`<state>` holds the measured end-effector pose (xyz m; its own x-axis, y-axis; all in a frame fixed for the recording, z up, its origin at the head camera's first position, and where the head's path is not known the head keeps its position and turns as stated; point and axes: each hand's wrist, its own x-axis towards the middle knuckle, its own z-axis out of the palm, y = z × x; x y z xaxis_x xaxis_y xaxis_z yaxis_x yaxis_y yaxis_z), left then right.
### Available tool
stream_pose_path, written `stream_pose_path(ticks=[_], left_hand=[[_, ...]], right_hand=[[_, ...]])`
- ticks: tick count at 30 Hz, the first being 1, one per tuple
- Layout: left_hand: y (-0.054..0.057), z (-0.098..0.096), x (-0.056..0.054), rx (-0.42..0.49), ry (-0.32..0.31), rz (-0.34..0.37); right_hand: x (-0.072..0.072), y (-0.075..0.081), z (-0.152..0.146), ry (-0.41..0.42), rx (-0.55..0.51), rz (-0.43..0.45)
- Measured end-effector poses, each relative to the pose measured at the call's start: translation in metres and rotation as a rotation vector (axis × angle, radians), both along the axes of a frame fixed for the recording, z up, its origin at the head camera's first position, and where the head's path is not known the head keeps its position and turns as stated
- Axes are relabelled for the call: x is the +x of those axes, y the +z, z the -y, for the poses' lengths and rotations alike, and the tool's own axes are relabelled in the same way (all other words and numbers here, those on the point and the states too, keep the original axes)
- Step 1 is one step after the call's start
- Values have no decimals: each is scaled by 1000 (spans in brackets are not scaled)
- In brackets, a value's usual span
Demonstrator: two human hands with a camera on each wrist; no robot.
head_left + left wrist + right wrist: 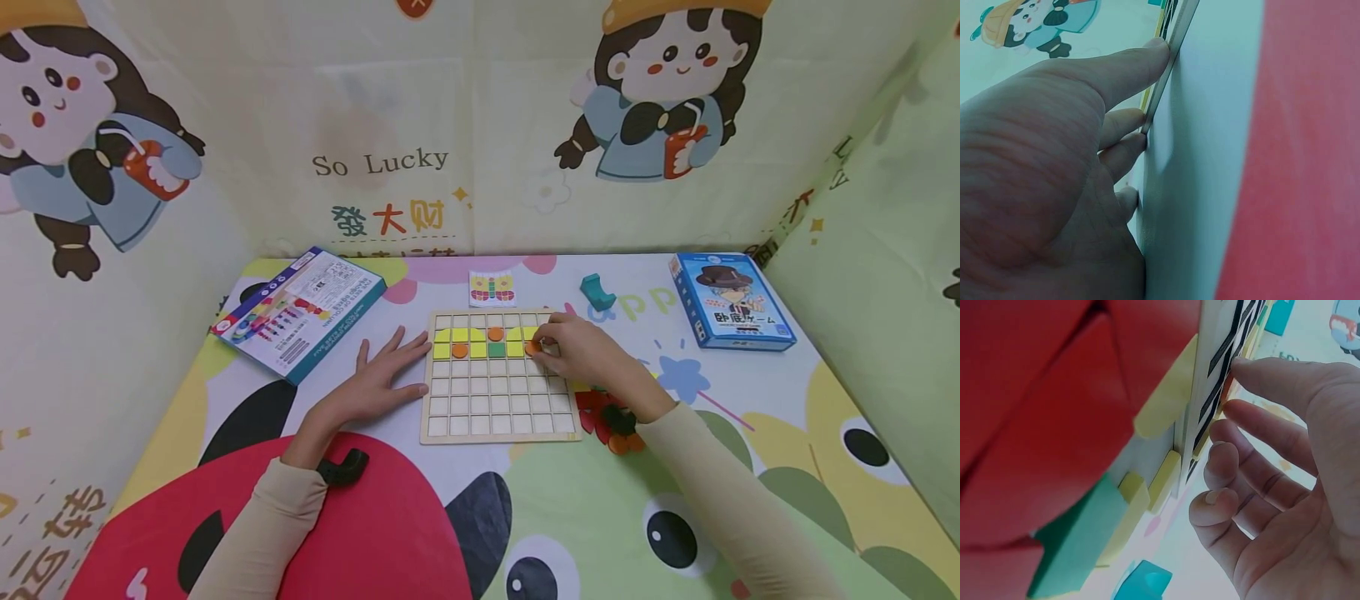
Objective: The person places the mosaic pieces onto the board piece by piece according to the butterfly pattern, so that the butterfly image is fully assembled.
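A wooden grid board (498, 408) lies on the table with yellow, orange and green pieces in its upper rows. My right hand (581, 350) is over the board's upper right part, pinching an orange round piece (532, 347) between thumb and forefinger at the second row. In the right wrist view, the other fingers of that hand (1291, 469) curl loosely, and the orange piece (1229, 385) is mostly hidden. At the board's left edge, my left hand (378, 379) has its fingers spread. Its thumb and fingertips touch the board's side, as the left wrist view shows with the hand (1041, 156) close up.
Beyond the board lies a small butterfly pattern card (492, 288), with a teal curved piece (597, 292) to its right. Red pieces (588, 408) and orange ones are heaped beside the board, partly under my right forearm. A game box (300, 312) stands left, a blue box (731, 302) right.
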<state>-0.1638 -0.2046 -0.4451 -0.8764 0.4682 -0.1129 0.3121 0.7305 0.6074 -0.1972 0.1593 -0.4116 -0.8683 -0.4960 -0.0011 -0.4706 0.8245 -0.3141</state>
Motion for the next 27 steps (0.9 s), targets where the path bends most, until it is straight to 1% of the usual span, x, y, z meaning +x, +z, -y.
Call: stream_pose_path(ticks=[4,8,13,16,22,27], left_hand=[[0,-1,0,-6,2,-3],[0,-1,0,-5,-1,-4],[1,-1,-1,-6,-6,-4],[2,-1,-1,-7,-5,-6],[1,0,-1,-2,-3,-4],[-1,0,-1,0,-5,-5]], right_hand=[[0,4,-9,-17,-32,26],[0,7,-27,-57,-55,44],[-1,7,-51,-104,-70,78],[-1,5,-60,-121,-63,96],[-2,-3,-67,-119,-49,126],[-2,-4,-66,-110,-34,118]])
